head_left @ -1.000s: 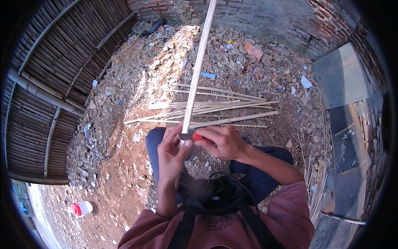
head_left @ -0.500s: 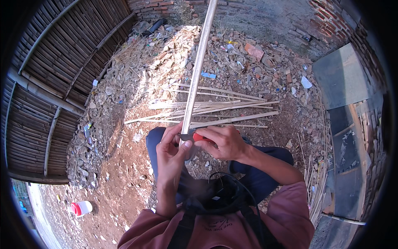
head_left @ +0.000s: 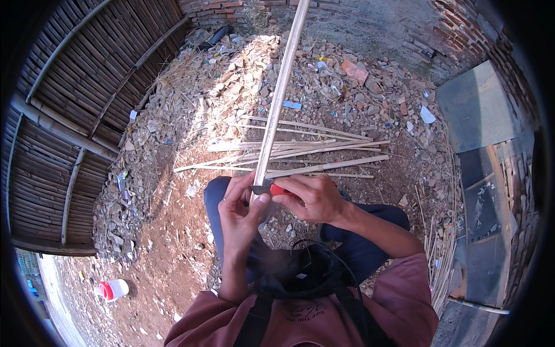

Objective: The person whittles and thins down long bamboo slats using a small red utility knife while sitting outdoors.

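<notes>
My left hand [head_left: 238, 207] is closed round the lower end of a long, pale bamboo strip [head_left: 277, 104], which rises away from me past the top of the view. In my right hand [head_left: 315, 198] is a knife [head_left: 276, 190] with a red handle; its dark blade lies across the strip, just above my left thumb. Fingers hide part of the handle and the strip's lower end. Beyond my hands, several cut bamboo strips [head_left: 324, 165] lie loosely crossed on the ground.
Rubble [head_left: 370, 92] covers the ground up to a brick wall [head_left: 370, 29]. A bamboo slat wall [head_left: 63, 115] stands on the left, with a white container with a red top [head_left: 114, 290] near it. Boards [head_left: 480, 110] lean at right, beside thin bamboo slivers [head_left: 442, 260].
The far end of the bamboo strip has swung slightly to the right. My hands and the knife stay almost in place.
</notes>
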Tool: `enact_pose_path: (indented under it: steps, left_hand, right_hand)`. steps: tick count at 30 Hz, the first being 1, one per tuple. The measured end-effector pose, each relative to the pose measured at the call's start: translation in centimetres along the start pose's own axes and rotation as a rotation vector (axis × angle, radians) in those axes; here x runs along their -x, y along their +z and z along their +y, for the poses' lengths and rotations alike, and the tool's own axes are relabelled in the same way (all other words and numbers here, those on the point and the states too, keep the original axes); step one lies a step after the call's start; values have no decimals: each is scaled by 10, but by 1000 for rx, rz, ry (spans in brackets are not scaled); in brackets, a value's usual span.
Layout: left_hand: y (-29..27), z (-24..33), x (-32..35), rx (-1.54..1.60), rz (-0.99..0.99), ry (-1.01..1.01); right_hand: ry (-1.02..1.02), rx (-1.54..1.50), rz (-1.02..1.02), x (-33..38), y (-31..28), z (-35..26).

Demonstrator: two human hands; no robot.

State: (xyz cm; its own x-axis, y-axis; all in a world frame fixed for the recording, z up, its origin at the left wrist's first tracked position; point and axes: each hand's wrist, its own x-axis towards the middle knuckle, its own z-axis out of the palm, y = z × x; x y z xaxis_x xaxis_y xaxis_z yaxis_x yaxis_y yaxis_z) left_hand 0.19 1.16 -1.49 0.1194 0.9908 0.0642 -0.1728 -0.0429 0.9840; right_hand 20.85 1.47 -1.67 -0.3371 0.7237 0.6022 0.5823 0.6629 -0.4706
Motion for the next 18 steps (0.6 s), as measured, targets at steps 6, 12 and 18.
enact_pose_path:
  steps: [6, 12, 18]
  left_hand:
    - [-1, -4, -1, 0, -3, 44]
    - [0, -4, -1, -42, 22, 64]
    - [0, -7, -1, -70, 47, 86]
  right_hand:
    - [-3, 2, 12, 1, 2, 2]
    - [5, 13, 33, 1, 2, 1]
    - [6, 7, 33, 0, 2, 1]
